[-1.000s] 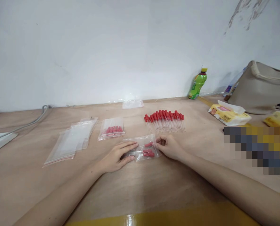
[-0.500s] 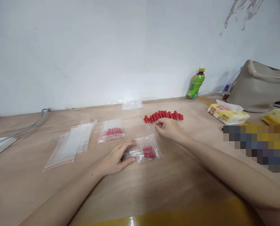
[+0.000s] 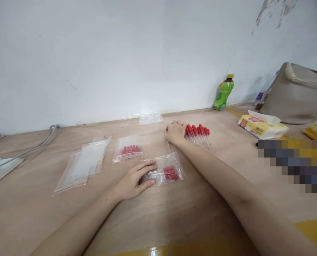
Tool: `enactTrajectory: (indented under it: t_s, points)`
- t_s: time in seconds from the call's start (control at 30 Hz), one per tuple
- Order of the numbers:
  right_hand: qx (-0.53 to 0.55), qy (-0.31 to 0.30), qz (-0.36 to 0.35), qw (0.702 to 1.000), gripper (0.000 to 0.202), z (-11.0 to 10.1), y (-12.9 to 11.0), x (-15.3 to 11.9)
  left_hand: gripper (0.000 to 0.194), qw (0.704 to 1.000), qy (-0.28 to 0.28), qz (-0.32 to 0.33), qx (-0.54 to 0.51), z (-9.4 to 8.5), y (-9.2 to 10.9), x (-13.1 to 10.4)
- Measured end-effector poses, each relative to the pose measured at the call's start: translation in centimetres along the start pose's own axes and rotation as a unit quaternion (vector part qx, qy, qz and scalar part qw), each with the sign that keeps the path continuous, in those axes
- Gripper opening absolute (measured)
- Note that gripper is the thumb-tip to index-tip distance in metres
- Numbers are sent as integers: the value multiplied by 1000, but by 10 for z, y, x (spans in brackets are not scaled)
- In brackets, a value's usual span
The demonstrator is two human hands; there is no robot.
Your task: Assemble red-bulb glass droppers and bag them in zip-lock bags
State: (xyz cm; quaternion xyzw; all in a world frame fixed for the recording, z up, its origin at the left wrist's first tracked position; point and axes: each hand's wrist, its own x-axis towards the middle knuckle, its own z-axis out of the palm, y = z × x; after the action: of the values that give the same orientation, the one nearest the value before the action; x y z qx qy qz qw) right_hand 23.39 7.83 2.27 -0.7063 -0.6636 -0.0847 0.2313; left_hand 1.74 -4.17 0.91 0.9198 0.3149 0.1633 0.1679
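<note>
My left hand (image 3: 135,181) lies palm down with thumb and fingers apart, its fingertips at the left edge of a clear zip bag (image 3: 161,183). Inside that bag are several droppers with red bulbs (image 3: 170,172), their thin tubes pointing left. Farther back, my right hand (image 3: 176,132) is closed at the left end of a row of red-bulbed droppers (image 3: 198,131). A bit of red bulb shows by its fingertips, and a thin tube hangs below; the hand covers the rest.
A filled bag of droppers (image 3: 131,149) and overlapping flat zip bags (image 3: 85,161) lie to the left. Another flat bag (image 3: 150,119) is by the wall. On the right are a green bottle (image 3: 224,93), a tissue pack (image 3: 261,126) and a grey bag (image 3: 289,97).
My right hand has shifted left along the row of droppers, uncovering its right part and covering its left end. My left hand stays by the zip bag. The view has tilted slightly.
</note>
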Motion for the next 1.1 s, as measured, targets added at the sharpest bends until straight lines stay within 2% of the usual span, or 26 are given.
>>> enactTrajectory:
  t_s: [0.07,0.13,0.2,0.3,0.37,0.47,0.57,0.63,0.7,0.8,0.87,1.0,1.1]
  points:
    - [85,16,28,996,19,-8,5,-2,40,1000,0,4,2,0,-1,0]
    - [216,23,32,976,19,-19,17,-7,40,1000,1,5,1,1,-3,0]
    - [365,29,23,930,20,-30,33,-18,40,1000,2,7,0,1,-4,0]
    - [508,42,46,859,26,-41,59,-43,40,1000,4,13,0,1,-5,0]
    - [561,40,85,823,32,-41,71,-63,41,1000,1,11,2,1,-4,0]
    - [616,18,165,770,34,-32,76,-88,46,1000,4,1,8,0,-4,0]
    - [672,-45,233,701,27,-23,71,-101,53,1000,7,-10,15,0,-4,-1]
    - [695,-95,237,672,24,-23,67,-105,55,1000,4,-17,21,0,-4,-1]
    - [690,-153,198,679,23,-26,67,-106,57,1000,4,-20,24,0,-3,-2]
    - [631,-255,94,727,25,-35,72,-105,56,999,1,-20,27,0,-3,-1]
    - [585,-290,34,757,25,-38,75,-105,56,999,-3,-22,28,-1,-2,-1]
    - [488,-254,-42,834,22,-35,72,-107,55,1000,-5,-19,24,-1,-1,0]
    - [457,-206,-93,860,18,-33,66,-110,55,1000,-5,-11,21,-1,-1,0]
